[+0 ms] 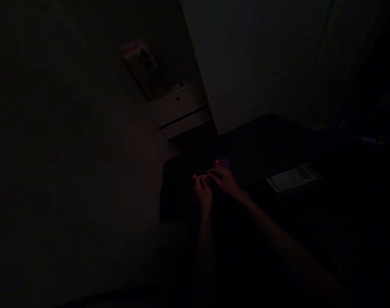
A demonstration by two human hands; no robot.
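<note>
The view is very dark. My left hand (203, 190) is closed, its fingertips around a small object with a red end (194, 176) and a pale part; its kind cannot be made out. Close against it, my right hand (226, 182) has bent fingers meeting the same spot, and what they pinch is hidden. Just beyond the right fingers lie a small red thing (217, 162) and a rounded purple thing (225, 163), both too dim to name. Both hands are over a dark tabletop (262, 141).
A wall (101, 171) runs along the left. Behind the tabletop are a drawer front (178, 109) and a large pale panel (252, 55). A reddish box-like thing (141, 60) rests above the drawer. Something flat and pale (293, 177) lies by the tabletop's near edge.
</note>
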